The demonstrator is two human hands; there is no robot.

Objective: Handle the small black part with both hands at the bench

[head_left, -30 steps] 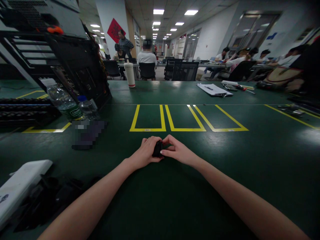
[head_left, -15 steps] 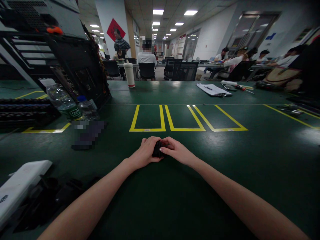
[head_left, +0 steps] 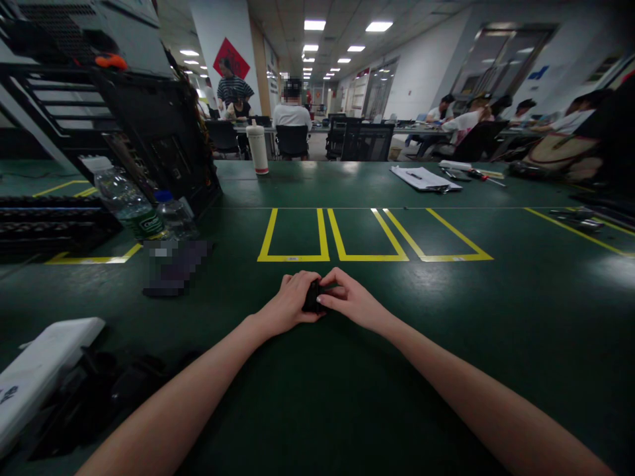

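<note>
A small black block-like object (head_left: 312,297) sits between my hands at the middle of the green table (head_left: 357,390); its exact kind cannot be made out. My left hand (head_left: 290,301) is wrapped round its left side, fingers over the far edge and thumb along the near edge. From the right, my right hand (head_left: 350,301) pinches at the object's right side, with the thumb and fingertips against it. The fingers cover much of the object. Just beyond my hands, yellow tape outlines (head_left: 292,258) are stuck on the tabletop.
Left stand a black computer case (head_left: 149,132), two plastic bottles (head_left: 124,198) and a blurred dark item (head_left: 181,268). Nearer lie a white box (head_left: 44,370) and black parts (head_left: 99,396). A white tumbler (head_left: 257,149) and clipboard (head_left: 424,178) are at the back. Several people sit beyond.
My right hand's fingers have shifted slightly on the black object, the index finger arching higher. My left hand holds its place. A person in the background has straightened and moved left.
</note>
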